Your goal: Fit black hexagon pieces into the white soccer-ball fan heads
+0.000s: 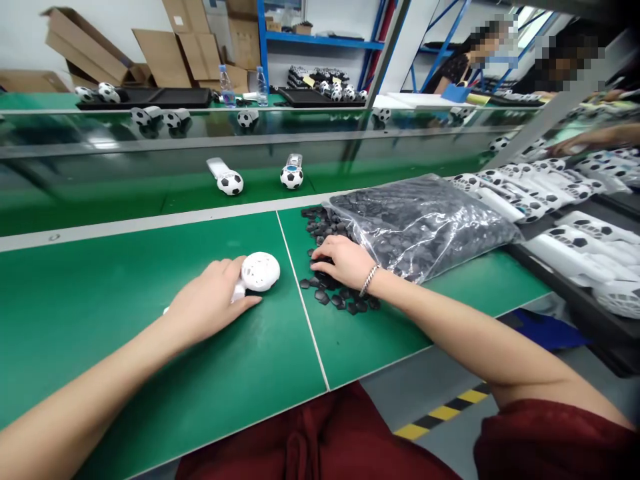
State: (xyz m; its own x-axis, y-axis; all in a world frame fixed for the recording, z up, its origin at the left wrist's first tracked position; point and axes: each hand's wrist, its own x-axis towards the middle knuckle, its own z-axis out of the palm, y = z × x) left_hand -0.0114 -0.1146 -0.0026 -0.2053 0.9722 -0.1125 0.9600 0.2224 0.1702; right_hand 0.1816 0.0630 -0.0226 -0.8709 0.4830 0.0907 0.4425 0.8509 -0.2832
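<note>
The left hand (210, 300) is closed around a round white perforated shell (260, 271), fingers wrapped under it and a short white stem (239, 291) poking out beside the palm. It sits on the green tabletop (100, 313), left of the white seam (301, 293) dividing two panels. The right hand (343, 262) lies just across that seam, fingers curved down into a spill of loose black hexagonal pieces (330, 293); whether it has pinched any, I can't tell. Those pieces run out of the mouth of a bulging clear plastic bag (425, 227) packed with more of the same.

Along the tabletop's right edge, black trays (565, 267) carry white handled bodies with football-patterned panels (565, 243). Past the far edge, on a lower green strip, two football-patterned handheld items (231, 183) lie apart. Further off, a co-worker's forearm (595, 139) reaches in at the right, and water bottles (227, 87) stand near a black tray of small footballs (150, 98), with cardboard sheets (175, 57) behind.
</note>
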